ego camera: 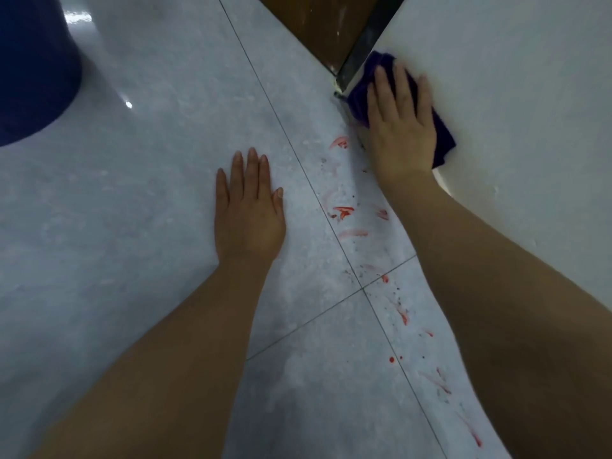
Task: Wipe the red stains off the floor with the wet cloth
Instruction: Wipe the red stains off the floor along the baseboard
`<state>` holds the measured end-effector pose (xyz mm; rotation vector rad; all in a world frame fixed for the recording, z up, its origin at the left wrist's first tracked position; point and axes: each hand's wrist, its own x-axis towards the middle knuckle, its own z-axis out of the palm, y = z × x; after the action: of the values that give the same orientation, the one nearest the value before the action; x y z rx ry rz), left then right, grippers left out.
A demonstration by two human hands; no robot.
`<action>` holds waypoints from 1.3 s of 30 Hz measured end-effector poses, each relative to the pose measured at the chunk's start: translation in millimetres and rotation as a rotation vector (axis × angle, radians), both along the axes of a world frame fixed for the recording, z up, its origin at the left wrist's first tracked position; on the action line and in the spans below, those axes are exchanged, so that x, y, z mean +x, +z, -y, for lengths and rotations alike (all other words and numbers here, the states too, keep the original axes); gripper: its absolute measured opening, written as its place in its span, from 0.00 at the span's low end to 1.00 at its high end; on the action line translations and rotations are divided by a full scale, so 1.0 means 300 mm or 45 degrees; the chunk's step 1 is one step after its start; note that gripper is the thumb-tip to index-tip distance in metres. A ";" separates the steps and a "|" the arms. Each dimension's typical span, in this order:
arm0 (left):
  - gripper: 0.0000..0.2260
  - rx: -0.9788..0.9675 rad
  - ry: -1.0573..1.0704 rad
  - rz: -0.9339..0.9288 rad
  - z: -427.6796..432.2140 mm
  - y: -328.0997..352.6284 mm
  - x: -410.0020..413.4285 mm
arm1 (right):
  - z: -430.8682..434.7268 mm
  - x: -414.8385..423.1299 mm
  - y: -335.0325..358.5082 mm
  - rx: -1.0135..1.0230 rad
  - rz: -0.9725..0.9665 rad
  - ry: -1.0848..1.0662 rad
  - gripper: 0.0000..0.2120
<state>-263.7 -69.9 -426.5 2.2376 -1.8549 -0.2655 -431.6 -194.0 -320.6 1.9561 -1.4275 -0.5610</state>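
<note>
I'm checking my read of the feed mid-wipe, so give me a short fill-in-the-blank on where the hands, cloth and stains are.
1. The purple cloth is pressed flat under the ____ hand.
2. The left hand lies palm-down on the floor and holds ____.
3. The red stains lie on the tiles between the two ____.
4. The big blue object at the upper left is a ____.

Missing words: right; nothing; arms; bucket

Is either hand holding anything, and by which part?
The right hand presses flat on the middle of the purple cloth; the left hand rests empty on the floor.
</note>
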 end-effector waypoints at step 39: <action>0.27 0.024 -0.226 0.012 -0.420 0.010 -0.280 | -0.479 -0.325 -0.011 0.148 -0.075 -0.109 0.38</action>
<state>-347.5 56.2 -423.4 2.0907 -2.0672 -0.3040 -529.0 -50.2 -323.9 1.9580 -1.4767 -0.7500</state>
